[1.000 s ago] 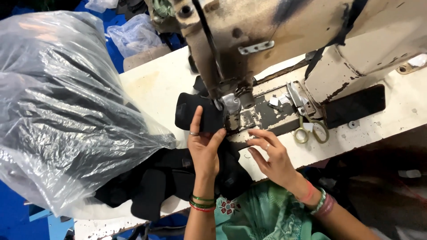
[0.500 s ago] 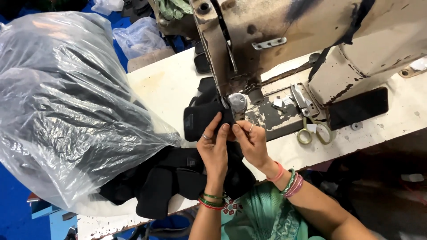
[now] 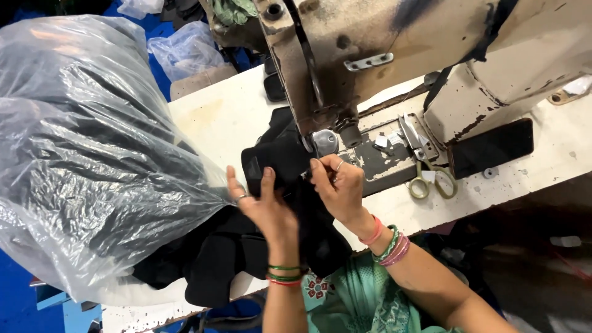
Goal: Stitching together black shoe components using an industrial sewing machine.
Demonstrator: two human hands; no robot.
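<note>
Feeding step, by the look of it: black fabric piece (image 3: 277,161) held at centre of frame, just under the needle area of the worn cream sewing machine (image 3: 394,55). Left hand (image 3: 262,206) spread flat w/ fingers extended against the fabric's lower edge, pressing rather than clenched. Right hand (image 3: 336,185) pinching the fabric's right edge btwn thumb & fingertips, close beside the presser foot (image 3: 324,142). More black pieces (image 3: 209,259) heaped at lower centre, spilling off the white table (image 3: 216,120) edge. Big clear plastic bag (image 3: 80,154) w/ dark contents filling left of frame, touching the heap. Yellow-handled scissors (image 3: 425,166) lying on machine bed, right of centre, well apart from both hands. Next move prob. calls for squaring the edge under the foot, keeping fingertips clear of needle; exact needle position not visible.
</note>
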